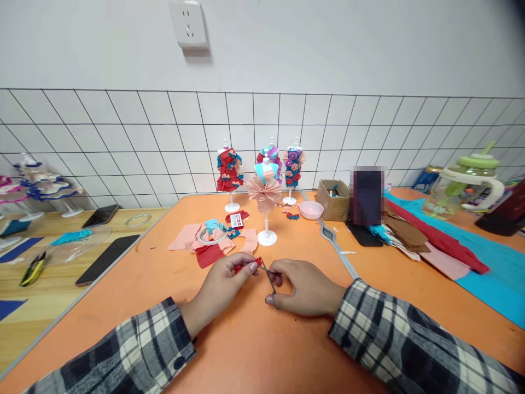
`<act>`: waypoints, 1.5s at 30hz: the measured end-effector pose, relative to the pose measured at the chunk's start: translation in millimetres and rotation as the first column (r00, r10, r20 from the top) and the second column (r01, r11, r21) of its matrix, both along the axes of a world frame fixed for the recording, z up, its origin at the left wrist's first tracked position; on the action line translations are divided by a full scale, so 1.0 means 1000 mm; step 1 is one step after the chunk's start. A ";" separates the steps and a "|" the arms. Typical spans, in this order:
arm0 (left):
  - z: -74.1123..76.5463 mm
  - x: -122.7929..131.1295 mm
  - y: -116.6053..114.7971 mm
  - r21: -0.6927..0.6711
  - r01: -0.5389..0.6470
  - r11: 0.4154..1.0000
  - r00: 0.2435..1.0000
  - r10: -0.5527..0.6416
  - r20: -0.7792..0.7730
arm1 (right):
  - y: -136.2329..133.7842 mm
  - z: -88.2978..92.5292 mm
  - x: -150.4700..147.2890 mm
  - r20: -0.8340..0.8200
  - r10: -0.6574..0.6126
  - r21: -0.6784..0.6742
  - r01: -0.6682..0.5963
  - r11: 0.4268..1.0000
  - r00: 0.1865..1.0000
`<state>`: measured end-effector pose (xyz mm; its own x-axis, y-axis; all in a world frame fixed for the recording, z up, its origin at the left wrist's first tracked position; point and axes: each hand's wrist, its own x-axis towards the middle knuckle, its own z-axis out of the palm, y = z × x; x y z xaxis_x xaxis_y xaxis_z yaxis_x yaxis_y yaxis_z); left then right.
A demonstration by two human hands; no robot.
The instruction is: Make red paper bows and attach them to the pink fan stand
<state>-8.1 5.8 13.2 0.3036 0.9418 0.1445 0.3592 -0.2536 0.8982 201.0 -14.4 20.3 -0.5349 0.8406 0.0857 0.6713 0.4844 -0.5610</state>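
Observation:
My left hand [223, 284] pinches a small red piece of crepe paper [246, 266] just above the orange table [254, 350]. My right hand [305, 287] is closed round small metal scissors [268, 279], whose blades point at the red piece. Both hands meet at the table's middle, in front of a white mannequin stand wearing a pink paper skirt [265, 191]. Scraps of pink, red and teal paper [213, 241] lie just beyond my left hand.
Three more dressed mannequins [229, 169] stand by the tiled wall. A pink bowl [310, 209], cardboard box [333, 198], red and blue paper sheets [471, 257] and a lidded jug [463, 186] lie right. Phones [107, 258] rest on the wooden table, left.

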 end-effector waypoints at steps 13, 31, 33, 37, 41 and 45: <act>0.003 0.003 -0.004 -0.109 0.057 0.992 0.996 -0.049 0.069 | 0.002 -0.005 0.000 -0.057 0.077 -0.066 -0.081 0.995 0.995; 0.000 -0.001 -0.001 -0.183 0.125 0.975 0.991 -0.117 0.058 | 0.001 -0.008 -0.001 -0.092 0.080 -0.193 -0.096 0.976 0.993; 0.001 -0.001 -0.001 -0.182 0.132 0.974 0.991 -0.128 0.035 | 0.002 -0.007 0.000 -0.087 0.086 -0.197 -0.101 0.975 0.992; 0.001 -0.001 -0.001 -0.196 0.126 0.973 0.992 -0.123 0.024 | 0.003 -0.006 0.003 -0.070 0.096 -0.182 -0.107 0.977 0.993; 0.000 -0.002 -0.001 -0.207 0.143 0.968 0.990 -0.144 0.012 | 0.004 -0.006 0.004 -0.070 0.101 -0.186 -0.112 0.976 0.992; 0.000 -0.003 0.000 -0.196 0.143 0.970 0.989 -0.147 -0.008 | 0.007 -0.008 0.004 -0.085 0.092 -0.244 -0.111 0.963 0.992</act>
